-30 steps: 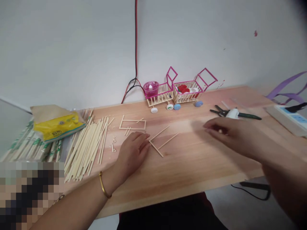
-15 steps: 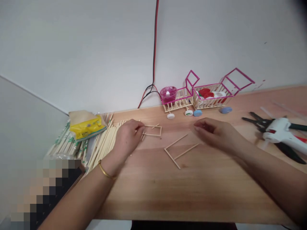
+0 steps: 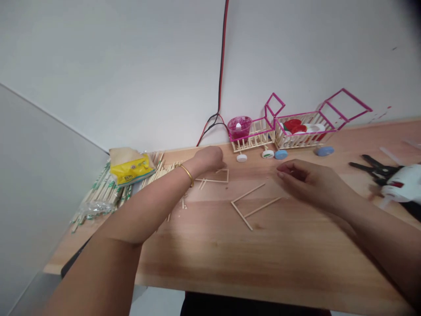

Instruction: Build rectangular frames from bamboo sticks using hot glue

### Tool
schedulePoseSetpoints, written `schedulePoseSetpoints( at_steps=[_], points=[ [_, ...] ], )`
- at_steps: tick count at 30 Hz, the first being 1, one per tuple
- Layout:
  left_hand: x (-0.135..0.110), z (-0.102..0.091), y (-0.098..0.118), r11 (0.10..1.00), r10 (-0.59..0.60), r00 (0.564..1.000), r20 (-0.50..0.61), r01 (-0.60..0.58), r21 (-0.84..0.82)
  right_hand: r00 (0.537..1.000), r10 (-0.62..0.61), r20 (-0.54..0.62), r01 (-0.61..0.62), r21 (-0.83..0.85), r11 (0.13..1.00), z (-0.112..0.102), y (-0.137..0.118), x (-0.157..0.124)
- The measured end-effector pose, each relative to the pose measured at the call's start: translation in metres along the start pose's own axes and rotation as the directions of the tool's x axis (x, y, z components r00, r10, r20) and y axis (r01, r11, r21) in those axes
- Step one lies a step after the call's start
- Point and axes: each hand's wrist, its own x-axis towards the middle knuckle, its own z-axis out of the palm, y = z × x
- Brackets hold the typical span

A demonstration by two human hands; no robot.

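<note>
From my head view, my left hand [image 3: 209, 159] covers part of the far-left rectangular stick frame [image 3: 228, 176]; its fingertips are hidden, so I can't tell whether they grip. My right hand [image 3: 304, 180] curls, thumb near fingertips; I can't tell if anything is pinched. Nearer than both, the three-stick frame [image 3: 242, 217] lies flat on the wooden table [image 3: 197, 254], its parallel sticks running far right, towards my right hand, the closer one. Stick carts [image 3: 253, 142] stand by the far wall [image 3: 158, 74].
</note>
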Motion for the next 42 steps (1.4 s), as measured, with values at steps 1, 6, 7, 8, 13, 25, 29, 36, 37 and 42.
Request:
schedulePoseSetpoints(
  at_steps=[1, 6, 7, 8, 13, 25, 29, 36, 37, 42],
  points=[
    [0.000, 0.000, -0.002, 1.000, 0.004, 1.000, 0.005, -0.004, -0.004, 1.000, -0.001, 0.008, 0.001, -0.003, 1.000, 0.000, 0.000, 0.000],
    [0.001, -0.002, -0.009, 0.999, 0.032, 0.998, 0.048, -0.031, -0.024, 1.000, 0.003, 0.013, -0.003, -0.015, 1.000, 0.001, -0.002, -0.001],
    [0.002, -0.003, -0.009, 0.999, 0.041, 0.997, 0.063, -0.039, -0.024, 1.000, 0.007, 0.011, -0.006, -0.014, 1.000, 0.001, -0.002, -0.001],
    [0.004, -0.004, -0.008, 0.999, 0.048, 0.996, 0.077, -0.046, -0.021, 1.000, 0.009, 0.012, -0.009, -0.011, 1.000, 0.001, -0.001, 0.000],
    [0.016, -0.008, 0.001, 0.997, 0.065, 0.990, 0.122, -0.069, 0.025, 1.000, -0.004, 0.025, 0.005, -0.020, 1.000, 0.002, 0.001, 0.001],
    [0.007, -0.003, -0.001, 0.977, 0.211, 0.972, 0.101, -0.207, -0.047, 0.999, -0.021, 0.048, 0.023, -0.052, 0.998, 0.001, -0.001, 0.000],
    [0.002, -0.004, -0.001, 0.970, 0.179, 0.981, -0.080, -0.189, -0.155, 0.998, -0.042, 0.041, 0.045, -0.061, 0.997, -0.001, -0.003, 0.001],
    [-0.044, 0.011, 0.021, 0.399, -0.042, 0.985, -0.168, -0.138, -0.906, 0.993, -0.106, 0.052, 0.099, 0.125, 0.987, -0.002, -0.019, -0.004],
    [-0.051, 0.014, 0.027, 0.337, -0.040, 0.982, -0.186, -0.162, -0.928, 0.993, -0.088, 0.083, 0.069, 0.206, 0.976, 0.000, -0.024, -0.005],
    [-0.070, 0.028, 0.054, 0.250, -0.039, 0.943, -0.329, -0.310, -0.917, 0.959, -0.069, 0.276, -0.083, 0.504, 0.859, 0.014, -0.053, -0.011]
  ],
)
